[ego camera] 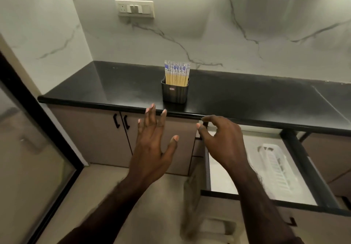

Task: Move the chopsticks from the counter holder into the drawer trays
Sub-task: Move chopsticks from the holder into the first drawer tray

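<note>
Black counter (117,84) w/ chopsticks (176,74) upright in holder (175,92); drawer (296,169) open at right. Left hand (152,148) spread, right hand (222,139) loosely curled, both empty. We shd grab a small bunch near the tops.

Home kitchen; black counter (237,99); marble-look backsplash (209,34); base cabinets (91,135)

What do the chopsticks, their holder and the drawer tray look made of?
Chopsticks: likely bamboo or wood, pale matte shafts with blue-and-white patterned tops. Holder: dark and slightly glossy, plastic or coated metal, unclear which. Drawer tray: white slotted plastic, by its moulded look.
</note>
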### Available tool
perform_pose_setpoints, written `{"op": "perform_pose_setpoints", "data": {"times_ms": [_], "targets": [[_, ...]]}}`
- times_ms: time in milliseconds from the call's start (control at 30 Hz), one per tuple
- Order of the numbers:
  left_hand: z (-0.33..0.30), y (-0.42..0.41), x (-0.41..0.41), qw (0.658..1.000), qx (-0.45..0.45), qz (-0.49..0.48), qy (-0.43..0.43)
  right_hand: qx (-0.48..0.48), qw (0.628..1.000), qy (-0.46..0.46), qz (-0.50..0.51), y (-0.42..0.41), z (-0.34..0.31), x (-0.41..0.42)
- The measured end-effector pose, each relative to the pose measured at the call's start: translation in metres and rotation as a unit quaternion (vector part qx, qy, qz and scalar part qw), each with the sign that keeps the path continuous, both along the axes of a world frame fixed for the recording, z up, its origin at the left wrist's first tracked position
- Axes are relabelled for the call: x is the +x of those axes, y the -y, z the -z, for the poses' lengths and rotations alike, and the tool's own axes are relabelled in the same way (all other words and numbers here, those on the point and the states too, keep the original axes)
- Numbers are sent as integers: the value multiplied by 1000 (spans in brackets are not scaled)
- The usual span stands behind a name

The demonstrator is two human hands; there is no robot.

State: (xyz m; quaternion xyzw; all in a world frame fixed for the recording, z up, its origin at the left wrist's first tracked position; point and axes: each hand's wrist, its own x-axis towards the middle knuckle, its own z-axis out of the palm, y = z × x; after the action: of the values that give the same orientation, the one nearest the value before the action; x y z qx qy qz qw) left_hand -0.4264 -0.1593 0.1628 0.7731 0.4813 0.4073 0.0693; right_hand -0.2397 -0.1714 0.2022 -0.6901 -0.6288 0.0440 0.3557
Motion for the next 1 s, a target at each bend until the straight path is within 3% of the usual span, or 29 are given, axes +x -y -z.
{"op": "perform_pose_setpoints", "data": {"times_ms": [433,1000], "targets": [[-29,-106,-52,999,41,24,6,32,999,-37,3,-93,-20,-61],[-20,-341,-7,997,8,72,11,-13,998,-51,36,-306,-8,-22]]}}
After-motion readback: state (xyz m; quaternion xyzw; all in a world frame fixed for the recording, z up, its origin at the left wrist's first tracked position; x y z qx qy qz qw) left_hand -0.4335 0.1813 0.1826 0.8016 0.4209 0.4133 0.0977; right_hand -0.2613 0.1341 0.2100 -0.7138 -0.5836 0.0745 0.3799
